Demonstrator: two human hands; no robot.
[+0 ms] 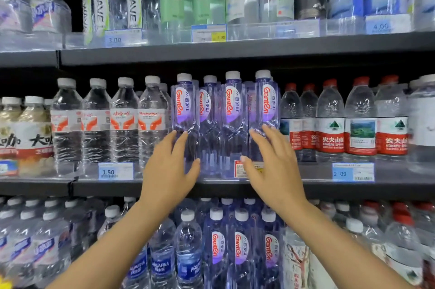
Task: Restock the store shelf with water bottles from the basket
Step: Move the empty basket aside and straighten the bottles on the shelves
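Middle dark grey metal store shelf (235, 188), front row: four tall clear violet-tinted plastic Ganten water bottles (231, 124) with white caps, standing upright side by side. The left hand (169, 166), its grip released and fingers straight, lies against the leftmost bottle; the right hand (270, 161), likewise released, touches the rightmost. Clear bottles with red-and-white labels (124, 121) stand to the left, red-capped bottles (360, 121) to the right. A blue price tag marked 1.50 (115, 171) hangs on the shelf edge.
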